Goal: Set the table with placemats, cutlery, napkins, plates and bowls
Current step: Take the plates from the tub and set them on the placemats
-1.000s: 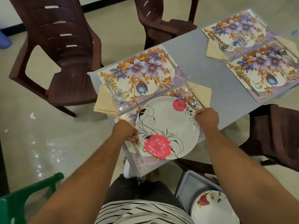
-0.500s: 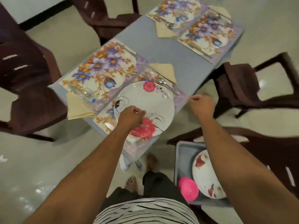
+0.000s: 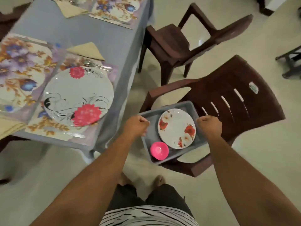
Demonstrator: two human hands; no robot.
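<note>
A white plate with pink flowers point(image 3: 78, 95) lies on the near floral placemat point(image 3: 47, 128), with a spoon point(image 3: 96, 65) and a beige napkin point(image 3: 86, 50) beyond it. To the right, a grey bin point(image 3: 164, 161) sits on a brown chair seat and holds a white plate with red roses point(image 3: 176, 128) and a pink bowl point(image 3: 158, 150). My left hand point(image 3: 137, 126) curls over the bin's left rim. Over the right rim my right hand point(image 3: 210, 126) is curled the same way.
The grey table point(image 3: 105, 38) carries more floral placemats at left and far end. The brown chair point(image 3: 236, 95) under the bin stands close to the table's corner. A second brown chair point(image 3: 179, 46) is behind it. My bare feet stand on the pale floor below.
Both hands left the flowered plate on the placemat and swung right and down to the bin's rims. My view turned right toward the chair.
</note>
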